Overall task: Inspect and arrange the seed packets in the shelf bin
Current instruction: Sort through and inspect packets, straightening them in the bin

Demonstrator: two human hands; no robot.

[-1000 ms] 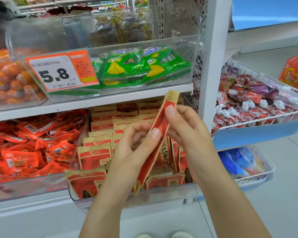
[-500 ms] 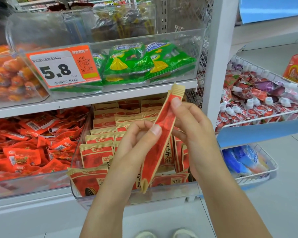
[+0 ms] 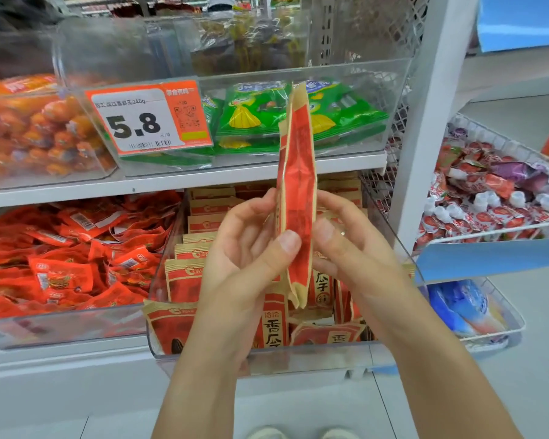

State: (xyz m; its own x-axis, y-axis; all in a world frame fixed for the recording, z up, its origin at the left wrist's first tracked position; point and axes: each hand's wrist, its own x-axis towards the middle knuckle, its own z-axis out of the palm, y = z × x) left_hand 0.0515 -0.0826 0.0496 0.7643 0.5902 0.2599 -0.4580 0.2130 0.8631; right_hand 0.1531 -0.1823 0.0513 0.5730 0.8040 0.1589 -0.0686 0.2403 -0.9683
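A red and tan seed packet (image 3: 297, 185) stands upright and edge-on in front of the shelf, held between both hands. My left hand (image 3: 244, 251) pinches its lower part with the thumb on the near face. My right hand (image 3: 346, 245) grips it from the right side. Behind and below sits the clear shelf bin (image 3: 298, 359), filled with several matching seed packets (image 3: 184, 280), some in rows at the back, some lying loose at the front.
A clear bin of small red snack packs (image 3: 61, 258) stands to the left. Above, a bin of green packets (image 3: 254, 115) carries a 5.8 price tag (image 3: 149, 117). The white shelf post (image 3: 425, 122) and wire baskets of snacks (image 3: 495, 198) are to the right.
The packet has been raised and turned from a slant to nearly upright. Both hands have slid down to its lower half.
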